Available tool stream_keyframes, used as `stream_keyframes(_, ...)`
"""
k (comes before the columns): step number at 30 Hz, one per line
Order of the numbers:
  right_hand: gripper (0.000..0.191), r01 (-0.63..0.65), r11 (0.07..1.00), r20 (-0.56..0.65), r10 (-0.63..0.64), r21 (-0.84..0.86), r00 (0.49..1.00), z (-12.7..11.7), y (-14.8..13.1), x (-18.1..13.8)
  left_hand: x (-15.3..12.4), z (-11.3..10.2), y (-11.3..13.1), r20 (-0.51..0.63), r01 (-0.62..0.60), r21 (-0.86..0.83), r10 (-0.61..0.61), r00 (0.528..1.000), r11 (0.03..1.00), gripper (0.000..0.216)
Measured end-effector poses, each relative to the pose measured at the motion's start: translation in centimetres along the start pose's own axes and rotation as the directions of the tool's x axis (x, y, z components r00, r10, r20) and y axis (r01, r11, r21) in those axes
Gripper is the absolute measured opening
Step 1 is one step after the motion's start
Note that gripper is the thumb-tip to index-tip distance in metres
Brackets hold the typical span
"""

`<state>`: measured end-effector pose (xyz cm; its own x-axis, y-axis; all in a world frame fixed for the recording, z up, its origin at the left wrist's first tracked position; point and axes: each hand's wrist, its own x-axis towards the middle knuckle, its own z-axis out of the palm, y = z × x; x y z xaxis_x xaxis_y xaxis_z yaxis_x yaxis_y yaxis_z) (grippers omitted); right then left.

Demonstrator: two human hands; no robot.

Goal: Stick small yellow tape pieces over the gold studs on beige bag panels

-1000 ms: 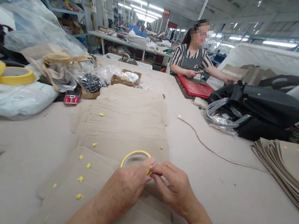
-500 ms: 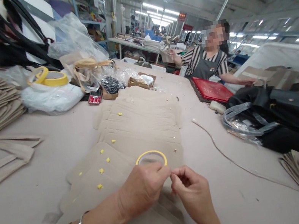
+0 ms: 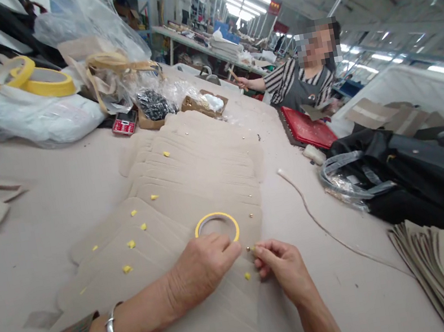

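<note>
My left hand [image 3: 201, 270] is closed on a roll of yellow tape [image 3: 213, 215], held over overlapping beige panels [image 3: 193, 176]. A metal bracelet is on that wrist. My right hand [image 3: 287, 272] pinches a small bit of yellow tape [image 3: 254, 250] between thumb and index finger, right beside a small metal stud [image 3: 248, 249] at the panels' right edge. Several yellow tape bits [image 3: 127, 269] dot the left side of the panels, and another tape bit [image 3: 247, 276] lies close to my right fingers. More small studs run up the right edge.
At the far side, a co-worker [image 3: 302, 83] in a striped top stands behind a red board [image 3: 309, 126]. Black bags [image 3: 424, 170] and a stack of beige pieces [image 3: 423, 262] lie right, near a thin cord [image 3: 311, 207]. More tape rolls [image 3: 48, 82] rest on a white bag [image 3: 41, 117] at left.
My hands have come apart, the right one moving slightly down beside the stud with a tape bit. Yellow bits near my right hand now show. The view has shifted; the co-worker's arms have moved.
</note>
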<state>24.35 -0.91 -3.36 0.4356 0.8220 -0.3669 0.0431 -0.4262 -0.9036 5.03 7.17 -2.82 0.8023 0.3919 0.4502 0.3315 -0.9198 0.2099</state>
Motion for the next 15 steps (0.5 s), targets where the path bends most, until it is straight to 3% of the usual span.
stream_keyframes(2, 0.036, 0.006, 1.000, 0.061, -0.004, -0.025, 0.998, -0.2, 0.2, 0.0, -0.1, 0.5, -0.3, 0.095, 0.008, 0.033, -0.011, 0.995, 0.999, 0.016)
stream_keyframes(4, 0.036, 0.015, 0.998, 0.046, -0.013, -0.055, 0.999, 0.2, 0.2, -0.1, -0.1, 0.9, -0.5, 0.156, 0.012, 0.032, -0.017, 0.988, 0.999, 0.012)
stream_keyframes(9, 0.030, 0.041, 0.977, -0.009, -0.044, -0.210, 0.999, 1.3, 0.3, -0.1, -0.2, 1.2, -0.4, 0.191, 0.031, 0.008, -0.032, 0.981, 0.999, 0.009)
stream_keyframes(15, 0.020, 0.241, 0.795, 0.017, -0.280, -0.557, 0.960, 1.6, -0.4, 0.3, -0.3, 1.1, -0.4, 0.198, 0.020, 0.001, -0.020, 0.980, 1.000, 0.008)
